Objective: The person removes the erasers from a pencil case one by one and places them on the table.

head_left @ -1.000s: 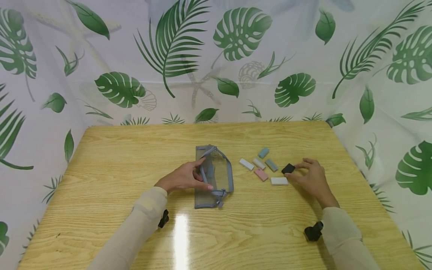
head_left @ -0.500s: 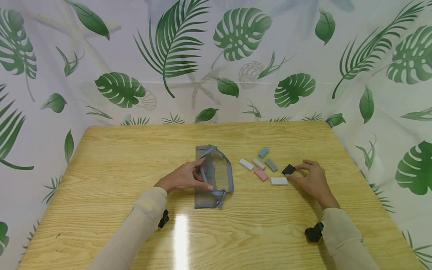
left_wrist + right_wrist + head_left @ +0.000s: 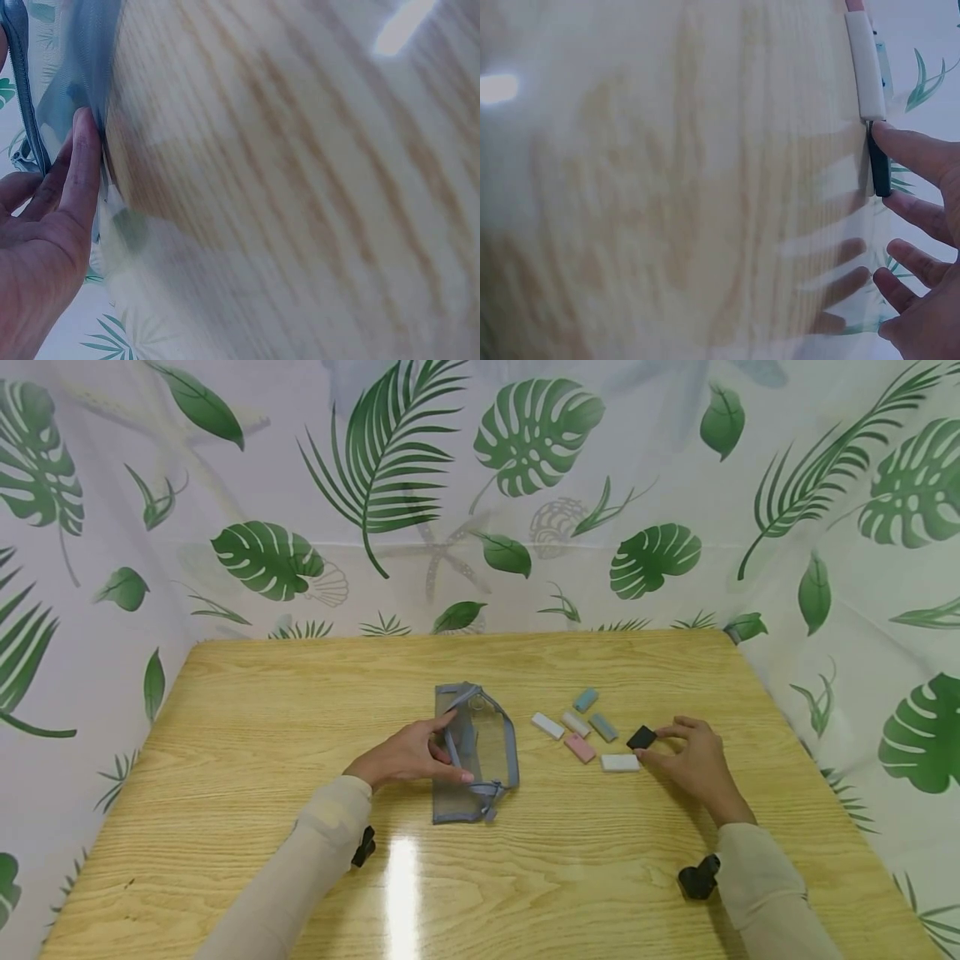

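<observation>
A grey-blue mesh zip pouch lies at mid-table with its zipped mouth apart. My left hand is at its left side, thumb and index spread along the mouth; in the left wrist view, fairly straight fingers touch the mesh. My right hand pinches a small black rectangular block between thumb and index. The right wrist view shows the black block tilted, thumb at one end, index at the other, its other fingers loose. Beside it lies a white block.
Between pouch and right hand lie several small blocks: another white block, a pink block, a beige block, a grey-green block and a blue block. Leaf-printed cloth surrounds the wooden table.
My right hand and the black block have shifted very slightly over the last second. The left hand and the pouch stay as they were.
</observation>
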The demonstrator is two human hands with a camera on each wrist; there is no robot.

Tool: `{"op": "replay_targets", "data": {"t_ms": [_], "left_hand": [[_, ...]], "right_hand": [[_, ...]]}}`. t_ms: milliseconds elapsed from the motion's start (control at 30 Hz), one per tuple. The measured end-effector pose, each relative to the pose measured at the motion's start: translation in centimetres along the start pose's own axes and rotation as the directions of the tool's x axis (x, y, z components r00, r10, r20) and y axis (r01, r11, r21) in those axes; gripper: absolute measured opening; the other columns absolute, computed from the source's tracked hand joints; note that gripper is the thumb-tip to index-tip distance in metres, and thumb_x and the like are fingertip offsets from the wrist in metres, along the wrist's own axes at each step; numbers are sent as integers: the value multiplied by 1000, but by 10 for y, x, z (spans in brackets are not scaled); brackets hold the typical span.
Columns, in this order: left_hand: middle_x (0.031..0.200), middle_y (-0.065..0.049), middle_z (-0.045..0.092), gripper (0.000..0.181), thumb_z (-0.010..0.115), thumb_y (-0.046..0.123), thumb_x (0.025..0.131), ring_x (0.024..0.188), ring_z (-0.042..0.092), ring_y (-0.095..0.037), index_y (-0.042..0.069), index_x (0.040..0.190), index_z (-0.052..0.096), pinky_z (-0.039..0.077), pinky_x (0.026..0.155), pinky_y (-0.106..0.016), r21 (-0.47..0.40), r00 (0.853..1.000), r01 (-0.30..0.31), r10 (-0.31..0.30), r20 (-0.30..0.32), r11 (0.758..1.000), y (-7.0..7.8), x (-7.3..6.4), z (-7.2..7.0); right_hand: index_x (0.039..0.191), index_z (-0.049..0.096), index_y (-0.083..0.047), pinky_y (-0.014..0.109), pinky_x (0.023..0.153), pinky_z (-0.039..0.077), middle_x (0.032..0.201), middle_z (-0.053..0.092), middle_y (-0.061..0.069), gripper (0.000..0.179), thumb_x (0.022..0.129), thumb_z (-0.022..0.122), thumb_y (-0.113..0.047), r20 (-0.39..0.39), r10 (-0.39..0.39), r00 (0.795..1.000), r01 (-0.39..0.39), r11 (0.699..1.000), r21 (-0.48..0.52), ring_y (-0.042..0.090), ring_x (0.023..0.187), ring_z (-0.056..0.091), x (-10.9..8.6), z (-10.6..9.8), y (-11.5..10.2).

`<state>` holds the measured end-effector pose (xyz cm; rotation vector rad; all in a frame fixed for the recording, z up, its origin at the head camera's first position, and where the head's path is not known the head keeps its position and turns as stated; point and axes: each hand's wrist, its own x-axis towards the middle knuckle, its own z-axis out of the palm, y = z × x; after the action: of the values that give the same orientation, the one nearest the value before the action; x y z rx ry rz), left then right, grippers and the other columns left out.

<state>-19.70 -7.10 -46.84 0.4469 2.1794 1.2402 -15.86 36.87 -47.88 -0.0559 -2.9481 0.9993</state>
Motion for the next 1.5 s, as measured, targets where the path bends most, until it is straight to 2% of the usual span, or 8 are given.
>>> {"op": "replay_targets", "data": {"t_ms": [233,500,733,933,1100,1300,1500], "left_hand": [[115,-6,66,114,89,39,79,107,63,-17,18,164,16,52,92,-40,1,1000,-8,8,1,1000,0,-1,0],[114,-5,65,114,89,41,79,106,63,-16,19,164,17,51,93,-39,3,1000,3,-3,1,1000,1,0,0],[114,-6,65,113,89,39,79,105,63,-17,19,164,17,52,91,-38,4,1000,-1,1,-2,1000,0,0,1],[119,-7,63,113,88,39,80,106,64,-16,19,164,17,53,90,-37,11,1000,-4,4,-7,1000,-1,1,2],[116,-7,65,113,89,39,79,104,64,-16,18,164,17,53,88,-37,17,1000,-9,9,-16,1000,-4,2,3],[113,-6,65,113,89,39,79,103,64,-16,18,164,17,53,88,-37,22,1000,-9,9,-21,1000,-5,2,4],[112,-6,66,112,88,39,80,103,64,-16,17,164,17,53,89,-37,30,1000,-18,19,-19,999,-7,2,5]], "right_hand": [[119,68,13,74,105,27,146,36,40,55,85,85,-28,3,-10,1000,10,1000,-8,62,135,29,1,-5,-1],[125,64,12,74,106,24,151,32,37,62,88,82,-35,25,2,1000,-3,1000,18,62,138,24,3,-13,-13],[122,66,13,74,105,26,149,34,37,56,87,84,-26,-8,-77,997,77,997,25,61,138,25,10,-8,-28],[120,67,13,72,105,30,150,34,35,48,87,83,-18,14,-120,993,120,992,45,61,138,24,18,6,-50],[116,70,11,73,104,30,149,37,34,46,85,85,-20,23,-170,985,168,983,77,61,137,26,27,25,-69],[114,72,8,71,105,29,148,42,32,45,83,87,-21,32,-262,965,259,964,62,57,134,33,34,51,-92],[120,72,4,68,107,31,152,39,25,52,84,86,-31,86,-276,957,275,961,30,54,137,30,33,73,-113]]}}
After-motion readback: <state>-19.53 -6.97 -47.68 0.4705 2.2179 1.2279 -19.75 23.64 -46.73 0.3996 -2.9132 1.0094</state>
